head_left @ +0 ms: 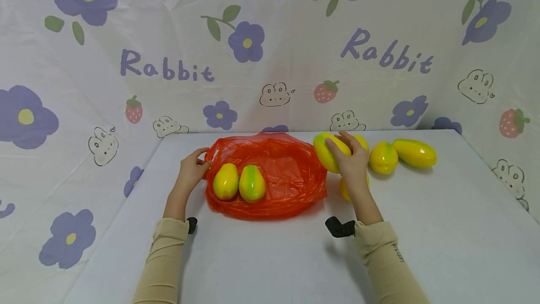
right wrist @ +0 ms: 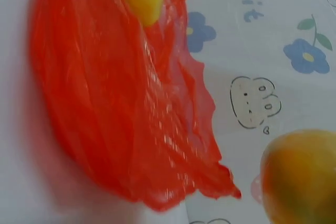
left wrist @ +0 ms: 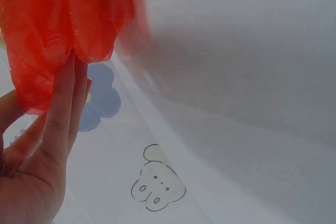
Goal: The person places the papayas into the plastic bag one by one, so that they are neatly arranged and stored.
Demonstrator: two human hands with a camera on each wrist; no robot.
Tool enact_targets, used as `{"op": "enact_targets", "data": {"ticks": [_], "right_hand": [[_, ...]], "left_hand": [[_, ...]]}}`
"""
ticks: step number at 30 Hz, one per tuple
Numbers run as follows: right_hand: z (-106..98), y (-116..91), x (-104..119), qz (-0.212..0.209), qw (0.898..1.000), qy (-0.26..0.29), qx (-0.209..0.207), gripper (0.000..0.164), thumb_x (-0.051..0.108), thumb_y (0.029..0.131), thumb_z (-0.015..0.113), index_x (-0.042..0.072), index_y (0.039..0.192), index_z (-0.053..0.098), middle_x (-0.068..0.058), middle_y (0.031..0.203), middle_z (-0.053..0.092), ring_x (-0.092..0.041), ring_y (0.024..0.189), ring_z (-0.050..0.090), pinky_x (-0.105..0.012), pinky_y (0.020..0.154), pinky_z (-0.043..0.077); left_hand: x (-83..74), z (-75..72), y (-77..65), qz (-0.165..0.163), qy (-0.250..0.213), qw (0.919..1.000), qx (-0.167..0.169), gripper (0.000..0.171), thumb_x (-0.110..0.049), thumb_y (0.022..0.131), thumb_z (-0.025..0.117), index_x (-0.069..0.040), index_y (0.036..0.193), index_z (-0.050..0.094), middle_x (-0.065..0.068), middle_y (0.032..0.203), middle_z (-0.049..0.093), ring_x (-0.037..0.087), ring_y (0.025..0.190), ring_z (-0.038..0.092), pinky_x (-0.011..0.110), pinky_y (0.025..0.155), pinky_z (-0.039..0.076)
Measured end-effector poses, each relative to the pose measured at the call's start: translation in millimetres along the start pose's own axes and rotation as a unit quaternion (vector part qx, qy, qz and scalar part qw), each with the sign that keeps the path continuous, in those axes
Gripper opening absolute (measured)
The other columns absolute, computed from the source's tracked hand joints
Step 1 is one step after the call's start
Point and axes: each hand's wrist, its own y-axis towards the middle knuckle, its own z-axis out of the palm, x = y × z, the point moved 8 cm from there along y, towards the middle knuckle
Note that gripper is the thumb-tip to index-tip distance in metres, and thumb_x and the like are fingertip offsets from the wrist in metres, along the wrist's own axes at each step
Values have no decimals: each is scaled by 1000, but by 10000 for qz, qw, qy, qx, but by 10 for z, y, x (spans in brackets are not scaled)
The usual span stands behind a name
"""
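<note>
A red plastic bag [head_left: 291, 177] lies spread on the table with its mouth wide. Two yellow papayas [head_left: 225, 182] with green streaks sit side by side in its left part. My left hand [head_left: 193, 169] pinches the bag's left rim; in the left wrist view the red film [left wrist: 39, 35] hangs between thumb and fingers. At the bag's right edge, my right hand [head_left: 353, 161] grips another papaya [head_left: 326, 154] and holds it up. That papaya [right wrist: 302, 177] also shows at the lower right of the right wrist view, where the hand itself is out of sight.
More papayas lie on the white table [head_left: 270, 257] right of the bag: a rounded one [head_left: 383, 158], a long one [head_left: 415, 153], and others partly hidden behind the right hand. A printed curtain [head_left: 278, 60] hangs behind. Black wrist mounts [head_left: 337, 227] stick out from both sleeves.
</note>
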Motion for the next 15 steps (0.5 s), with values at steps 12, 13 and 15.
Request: {"op": "enact_targets", "data": {"ticks": [12, 13, 15], "right_hand": [[433, -58, 37, 103, 9991, 278, 302, 61, 42, 90, 67, 23, 145, 47, -2, 145, 52, -20, 132, 48, -36, 113, 42], [465, -60, 37, 83, 9990, 283, 329, 61, 42, 90, 67, 22, 145, 47, -2, 144, 52, -21, 131, 48, -36, 113, 42], [531, -59, 30, 18, 9988, 282, 394, 61, 41, 90, 67, 20, 144, 48, -4, 143, 53, -21, 129, 49, -37, 112, 43]], "left_hand": [[-16, 15, 10, 75, -54, 10000, 20, 51, -16, 99, 53, -12, 148, 40, 25, 117, 60, 28, 88, 68, 33, 76, 61], [-14, 14, 8, 66, -55, 10000, 19, 51, -16, 99, 53, -12, 148, 40, 25, 117, 60, 28, 88, 67, 33, 77, 61], [-10, 13, 4, 49, -66, 10000, 29, 51, -16, 99, 53, -13, 148, 40, 25, 118, 60, 29, 90, 67, 34, 78, 61]]}}
